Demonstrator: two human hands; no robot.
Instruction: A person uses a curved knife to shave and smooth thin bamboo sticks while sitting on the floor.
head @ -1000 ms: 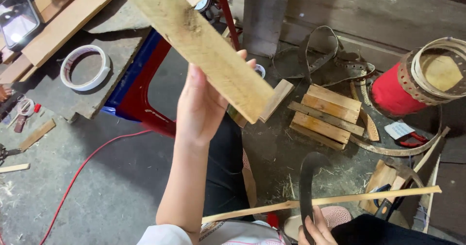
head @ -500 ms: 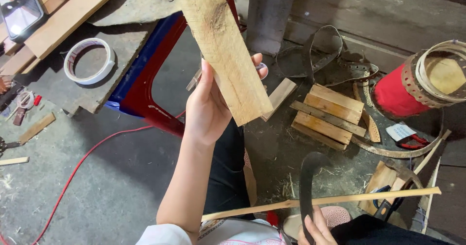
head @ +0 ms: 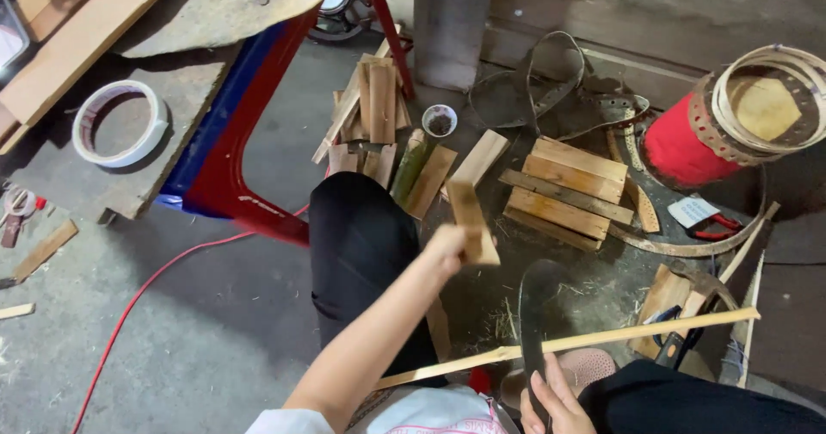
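Left hand [head: 446, 249] grips wood piece [head: 470, 221], end-on to camera, above knee. Right hand [head: 555, 400] closed on dark blade [head: 533, 313], near thin strip [head: 602, 339].

I see my left hand [head: 446, 246] gripping a short wooden slat [head: 471, 221] above my knee. My right hand [head: 557, 400] holds a dark curved blade [head: 532, 313], which crosses a long thin bamboo strip [head: 602, 339]. A stack of slats [head: 564, 191] lies just beyond, near a red woven cylinder [head: 680, 150].
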